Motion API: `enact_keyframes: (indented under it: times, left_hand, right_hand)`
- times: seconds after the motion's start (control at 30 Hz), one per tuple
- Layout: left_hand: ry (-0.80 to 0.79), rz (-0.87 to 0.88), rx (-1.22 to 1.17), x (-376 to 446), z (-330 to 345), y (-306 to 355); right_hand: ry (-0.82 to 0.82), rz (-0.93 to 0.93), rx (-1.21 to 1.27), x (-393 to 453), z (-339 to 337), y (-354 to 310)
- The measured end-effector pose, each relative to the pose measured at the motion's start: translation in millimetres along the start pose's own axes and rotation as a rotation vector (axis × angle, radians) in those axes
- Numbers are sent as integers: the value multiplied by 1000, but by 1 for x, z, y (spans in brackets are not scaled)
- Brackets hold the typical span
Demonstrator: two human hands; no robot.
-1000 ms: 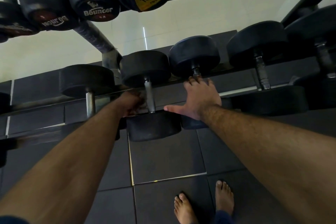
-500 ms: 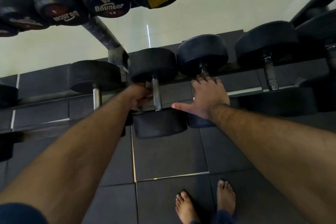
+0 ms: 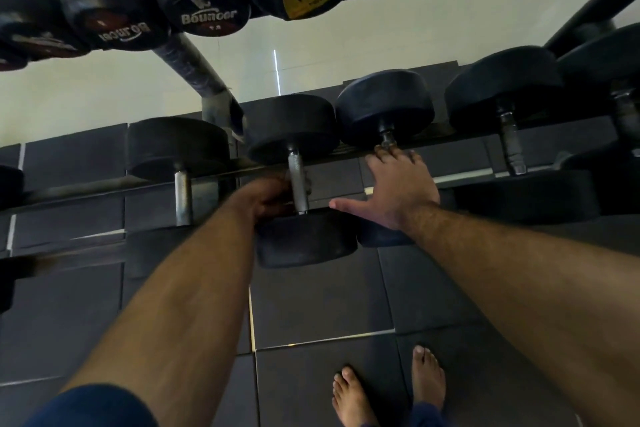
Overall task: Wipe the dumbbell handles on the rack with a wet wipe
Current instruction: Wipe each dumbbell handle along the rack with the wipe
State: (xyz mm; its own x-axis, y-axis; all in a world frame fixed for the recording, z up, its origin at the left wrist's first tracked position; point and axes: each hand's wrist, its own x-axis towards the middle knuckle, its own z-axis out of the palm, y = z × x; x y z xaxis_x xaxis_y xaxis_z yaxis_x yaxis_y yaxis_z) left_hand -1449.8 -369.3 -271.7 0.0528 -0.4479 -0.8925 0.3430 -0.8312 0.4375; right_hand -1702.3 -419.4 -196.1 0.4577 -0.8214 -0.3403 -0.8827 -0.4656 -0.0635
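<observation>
rack [image 3: 188, 59], lower tier: the middle dumbbell [image 3: 292, 128] lies lengthwise, pointing away from the person. right hand [image 3: 398, 191] rests flat on the neighbouring dumbbell [image 3: 384, 107]. left hand [image 3: 270, 198], nearer, curls just left of the knurled handle [image 3: 298, 180]; no wipe visible, so its grip is unclear.

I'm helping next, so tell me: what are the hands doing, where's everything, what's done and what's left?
Left hand: curled at the middle handle; grip unclear, wipe not visible.
Right hand: open, lying flat over the next handle, thumb spread.
Done: cannot tell which handles are wiped.
Left: probably finish the middle handle, then the others on the rack.
</observation>
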Motion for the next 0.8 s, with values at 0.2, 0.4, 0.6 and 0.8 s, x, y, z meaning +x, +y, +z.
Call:
enact_keyframes:
  times: [0.2, 0.4, 0.6, 0.8]
  left_hand:
    - [298, 191, 529, -35, -41, 1]
    - [338, 467, 137, -85, 16, 9]
    - [267, 539, -40, -95, 119, 9]
    - [419, 643, 137, -71, 193, 13]
  right_hand:
    - [-1, -8, 17, -2, -1, -2]
    - [5, -38, 90, -5, -4, 4]
    - [-27, -172, 100, -12, -14, 51]
    - [-114, 76, -61, -12, -32, 199]
